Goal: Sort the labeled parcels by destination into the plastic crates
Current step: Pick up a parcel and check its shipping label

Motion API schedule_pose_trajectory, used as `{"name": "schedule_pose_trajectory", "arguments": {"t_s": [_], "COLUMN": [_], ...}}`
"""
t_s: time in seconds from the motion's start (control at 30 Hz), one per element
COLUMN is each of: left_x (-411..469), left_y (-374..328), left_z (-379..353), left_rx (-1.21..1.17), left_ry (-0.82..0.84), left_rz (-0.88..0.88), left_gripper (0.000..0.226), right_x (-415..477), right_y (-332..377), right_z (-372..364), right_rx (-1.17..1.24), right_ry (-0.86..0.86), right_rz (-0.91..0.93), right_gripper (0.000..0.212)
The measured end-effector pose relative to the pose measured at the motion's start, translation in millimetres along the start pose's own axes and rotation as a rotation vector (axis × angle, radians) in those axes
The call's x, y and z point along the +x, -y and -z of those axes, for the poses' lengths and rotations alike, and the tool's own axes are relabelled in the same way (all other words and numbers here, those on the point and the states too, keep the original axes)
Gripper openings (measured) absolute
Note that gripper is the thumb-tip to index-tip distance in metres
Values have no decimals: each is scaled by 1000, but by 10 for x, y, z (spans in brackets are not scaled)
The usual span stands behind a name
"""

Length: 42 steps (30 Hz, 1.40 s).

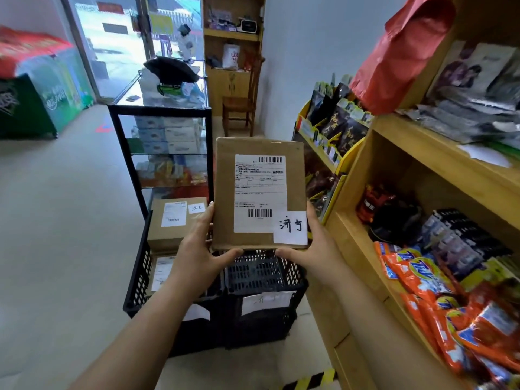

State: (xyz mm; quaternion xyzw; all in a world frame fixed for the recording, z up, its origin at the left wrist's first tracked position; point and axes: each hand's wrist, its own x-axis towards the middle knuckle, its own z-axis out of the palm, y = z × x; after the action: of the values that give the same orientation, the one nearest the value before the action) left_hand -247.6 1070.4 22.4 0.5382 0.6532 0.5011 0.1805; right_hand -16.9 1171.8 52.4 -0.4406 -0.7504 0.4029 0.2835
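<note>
Both hands hold one flat cardboard parcel (259, 147) upright over the crates, its printed face toward the camera. The left hand (197, 249) clasps the lower left edge, its thumb hooked under the bottom edge. The right hand (316, 249) clasps the lower right edge the same way. A white handwritten slip (291, 227) covers the parcel's lower right corner and overlaps the shipping label (259, 190). Beneath stand two black plastic crates side by side, touching. The left crate (138, 277) holds two labeled parcels, one (176, 220) lying above the other (161, 273). The right crate (266, 274) shows its slotted bottom, with a paper tag (267, 301) on its near wall. A glass display case (161, 130) stands right behind the left crate, and a wooden shelf unit (388, 198) stands just beside the right crate. Bare floor (62, 220) spreads wide to the left.
</note>
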Motion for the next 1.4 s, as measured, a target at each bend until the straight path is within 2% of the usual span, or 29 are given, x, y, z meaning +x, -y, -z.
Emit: {"name": "schedule_pose_trajectory", "arguments": {"t_s": [0.23,0.43,0.77,1.0,1.13,1.4], "left_x": [416,937,1741,1881,1953,2070], "left_y": [272,520,1094,1489,1707,2216], "left_z": [-183,-617,-1493,-1655,-1654,-1592], "left_rx": [15,43,111,151,149,119], "left_ry": [2,15,54,74,108,175], "left_rz": [70,146,381,500,539,583], "left_gripper": [106,100,107,107,106,110], "right_x": [600,1272,2414,2726,2822,2946], "right_y": [-343,-828,-1834,-2227,-2304,-2365], "right_z": [-117,-77,-9,-269,-425,-777], "right_rx": [5,-5,58,62,57,-2], "right_ry": [36,92,253,342,372,340], "right_rz": [1,-43,-170,-210,-260,-362], "right_gripper": [119,127,120,114,119,122]}}
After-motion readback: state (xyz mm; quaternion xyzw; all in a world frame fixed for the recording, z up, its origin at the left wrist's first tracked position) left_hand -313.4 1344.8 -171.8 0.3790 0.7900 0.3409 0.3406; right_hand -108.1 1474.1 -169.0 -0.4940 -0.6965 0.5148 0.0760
